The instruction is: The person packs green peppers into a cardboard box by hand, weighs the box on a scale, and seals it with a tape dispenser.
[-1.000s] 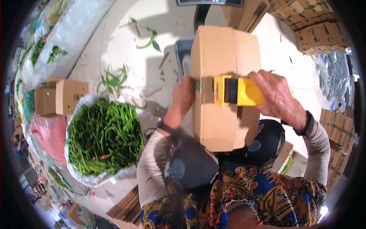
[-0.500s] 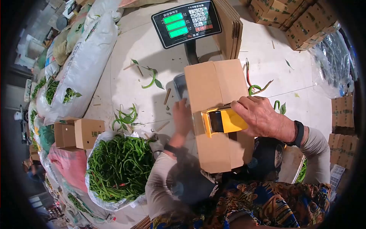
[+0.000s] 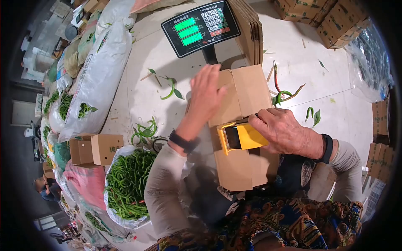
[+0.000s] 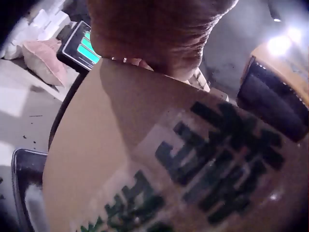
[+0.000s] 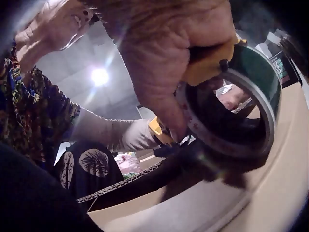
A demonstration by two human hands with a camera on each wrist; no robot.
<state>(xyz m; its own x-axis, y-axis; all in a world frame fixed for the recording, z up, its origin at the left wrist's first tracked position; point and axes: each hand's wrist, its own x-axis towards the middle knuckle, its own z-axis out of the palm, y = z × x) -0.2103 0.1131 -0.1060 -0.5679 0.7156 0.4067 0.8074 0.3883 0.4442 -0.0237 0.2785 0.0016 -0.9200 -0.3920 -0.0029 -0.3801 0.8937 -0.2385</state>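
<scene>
A closed-flap cardboard box [image 3: 233,175] lies before the person's knees in the head view. The right hand [image 3: 289,131] grips a yellow tape dispenser [image 3: 252,136] against the box top, across the flaps. In the right wrist view, the right hand [image 5: 164,53] curls round the dispenser, with its green tape roll [image 5: 256,65] above the cardboard. The left hand [image 3: 206,94] is over the box's far left edge, fingers extended. In the left wrist view, the left hand [image 4: 154,34] is at the edge of the box side [image 4: 111,145], which has green printing; its fingers are mostly hidden.
A scale display [image 3: 201,27] stands beyond the box, beside stacked flat cardboard [image 3: 251,33]. A sack of green peppers [image 3: 127,184] and a small open carton [image 3: 106,148] are at left. Long white sacks [image 3: 102,71] lie farther left, and loose peppers [image 3: 284,95] lie on the floor.
The left hand has moved from the box's left side up to its far left edge. The right hand keeps hold of the dispenser on the box top. The head view has shifted, bringing the scale display into sight.
</scene>
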